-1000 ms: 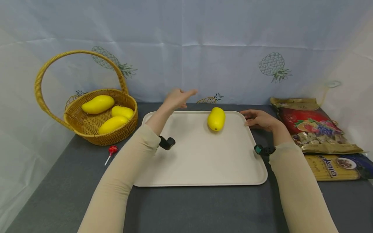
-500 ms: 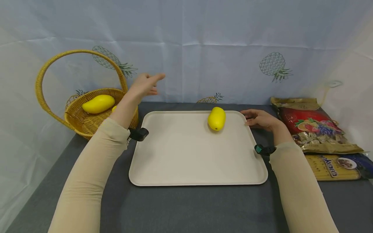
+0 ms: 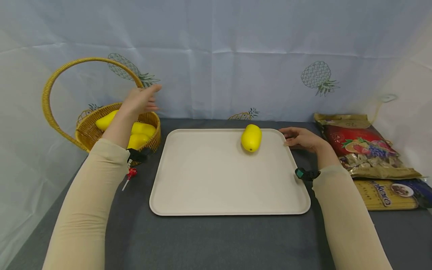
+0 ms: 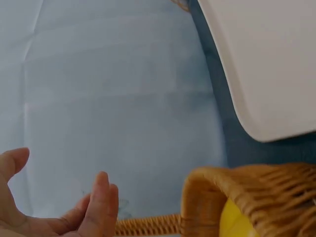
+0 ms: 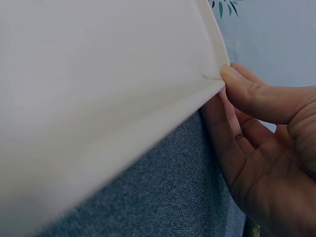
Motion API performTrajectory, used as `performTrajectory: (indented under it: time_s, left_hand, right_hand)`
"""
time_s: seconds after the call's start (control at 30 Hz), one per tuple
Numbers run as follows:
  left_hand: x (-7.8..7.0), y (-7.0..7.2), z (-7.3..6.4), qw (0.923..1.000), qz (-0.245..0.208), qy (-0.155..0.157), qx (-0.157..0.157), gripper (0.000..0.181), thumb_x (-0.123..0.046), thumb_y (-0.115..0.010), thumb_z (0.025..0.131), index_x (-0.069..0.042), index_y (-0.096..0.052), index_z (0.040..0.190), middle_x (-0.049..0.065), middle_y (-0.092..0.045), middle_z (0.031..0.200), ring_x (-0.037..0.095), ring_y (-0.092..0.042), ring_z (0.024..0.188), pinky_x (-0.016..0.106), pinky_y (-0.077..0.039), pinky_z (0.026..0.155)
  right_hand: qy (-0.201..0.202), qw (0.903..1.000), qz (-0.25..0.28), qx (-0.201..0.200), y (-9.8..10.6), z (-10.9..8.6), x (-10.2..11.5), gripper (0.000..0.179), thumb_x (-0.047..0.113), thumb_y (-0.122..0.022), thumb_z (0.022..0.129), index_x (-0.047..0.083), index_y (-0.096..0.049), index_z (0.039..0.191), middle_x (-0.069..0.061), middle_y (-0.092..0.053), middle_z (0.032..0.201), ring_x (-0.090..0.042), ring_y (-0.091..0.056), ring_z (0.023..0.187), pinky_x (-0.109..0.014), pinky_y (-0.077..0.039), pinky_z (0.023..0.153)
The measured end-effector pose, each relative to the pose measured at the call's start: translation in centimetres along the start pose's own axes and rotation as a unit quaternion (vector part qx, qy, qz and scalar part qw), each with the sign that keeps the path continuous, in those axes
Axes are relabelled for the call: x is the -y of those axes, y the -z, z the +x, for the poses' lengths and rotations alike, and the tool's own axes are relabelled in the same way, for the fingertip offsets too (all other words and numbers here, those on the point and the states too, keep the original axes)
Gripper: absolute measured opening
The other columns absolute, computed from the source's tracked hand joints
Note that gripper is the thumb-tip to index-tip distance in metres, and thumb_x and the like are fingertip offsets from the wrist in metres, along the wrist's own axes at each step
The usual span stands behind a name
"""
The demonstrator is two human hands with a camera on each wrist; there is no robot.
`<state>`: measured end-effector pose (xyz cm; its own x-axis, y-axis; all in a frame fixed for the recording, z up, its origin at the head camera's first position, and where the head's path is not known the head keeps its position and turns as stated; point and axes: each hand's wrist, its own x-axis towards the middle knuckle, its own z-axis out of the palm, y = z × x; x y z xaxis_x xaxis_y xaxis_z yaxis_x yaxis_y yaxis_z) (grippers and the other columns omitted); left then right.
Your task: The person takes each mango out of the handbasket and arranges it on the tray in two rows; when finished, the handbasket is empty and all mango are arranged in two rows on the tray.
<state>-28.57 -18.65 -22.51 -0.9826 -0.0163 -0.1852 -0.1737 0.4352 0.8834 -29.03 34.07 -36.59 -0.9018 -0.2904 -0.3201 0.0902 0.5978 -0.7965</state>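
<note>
My left hand [image 3: 141, 100] is above the wicker basket [image 3: 87, 123], in front of its tall handle [image 3: 47, 97] in the head view. Its fingers are extended and hold nothing in the left wrist view. Yellow mangoes [image 3: 143, 129] lie in the basket, partly hidden by my left forearm. My right hand [image 3: 301, 139] grips the far right corner of the cream tray [image 3: 216, 180]. In the right wrist view the thumb [image 5: 247, 94] presses on the tray's rim, with the fingers behind the edge. One mango [image 3: 251, 138] lies near the tray's far edge.
A red lollipop [image 3: 131, 173] lies on the dark grey tabletop [image 3: 216, 240], between the left sleeve and the tray. On the right sit a red and gold candy bag [image 3: 361, 142] and a pasta packet [image 3: 388, 195]. A pale pineapple-print cloth [image 3: 236, 75] hangs behind.
My left hand has swung leftward from above the tray's far edge to the basket. The right hand stays on the tray corner, and the mango on the tray has not moved.
</note>
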Motion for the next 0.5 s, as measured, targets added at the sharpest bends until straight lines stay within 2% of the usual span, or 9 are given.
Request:
performTrajectory:
  time_s: [0.03,0.17,0.33,0.43,0.5]
  left_hand:
    - [0.3,0.3,0.1,1.0,-0.004,0.004,-0.006,0.098,-0.065,-0.048,0.092,-0.006,-0.008,0.159,0.021,-0.029,0.161,0.034,-0.044,0.141,0.023,-0.053,0.104]
    - [1.3,1.8,0.7,0.9986,-0.029,0.035,-0.028,0.099,-0.066,-0.05,0.091,-0.007,-0.009,0.159,0.018,-0.026,0.162,0.032,-0.042,0.143,0.012,-0.056,0.086]
    - [2.7,3.5,1.3,0.9952,-0.05,0.067,-0.053,0.098,-0.066,-0.049,0.09,-0.008,-0.011,0.159,0.016,-0.018,0.166,0.029,-0.036,0.147,0.008,-0.055,0.081]
    - [3.7,4.4,1.5,0.9937,-0.048,0.075,-0.068,0.097,-0.067,-0.048,0.09,-0.008,-0.013,0.159,0.016,-0.019,0.165,0.022,-0.049,0.132,0.009,-0.055,0.082]
    - [4.3,4.9,1.6,0.9916,-0.058,0.084,-0.079,0.097,-0.067,-0.05,0.09,-0.01,-0.012,0.159,0.014,-0.025,0.163,0.016,-0.051,0.117,0.009,-0.056,0.081]
  right_hand:
    - [0.002,1.0,0.001,0.001,0.0,0.0,0.0,0.069,0.014,-0.063,0.096,0.008,-0.029,0.155,-0.016,-0.041,0.137,-0.011,-0.052,0.107,-0.027,-0.058,0.098]
    - [0.003,1.0,0.008,0.003,-0.1,0.0,0.0,0.069,0.014,-0.063,0.096,0.007,-0.028,0.155,-0.016,-0.041,0.136,-0.01,-0.053,0.106,-0.026,-0.058,0.096]
    - [0.005,0.9999,0.008,0.005,-0.1,0.0,0.0,0.069,0.014,-0.063,0.096,0.007,-0.027,0.156,-0.017,-0.04,0.138,-0.01,-0.053,0.106,-0.027,-0.058,0.096]
    - [0.002,1.0,0.008,0.005,0.0,0.0,0.0,0.069,0.014,-0.063,0.096,0.008,-0.027,0.156,-0.017,-0.039,0.14,-0.008,-0.053,0.106,-0.027,-0.058,0.097]
    - [0.002,0.9999,0.008,0.006,0.0,0.0,0.0,0.069,0.014,-0.063,0.097,0.008,-0.027,0.156,-0.017,-0.039,0.141,-0.008,-0.053,0.106,-0.026,-0.058,0.097]
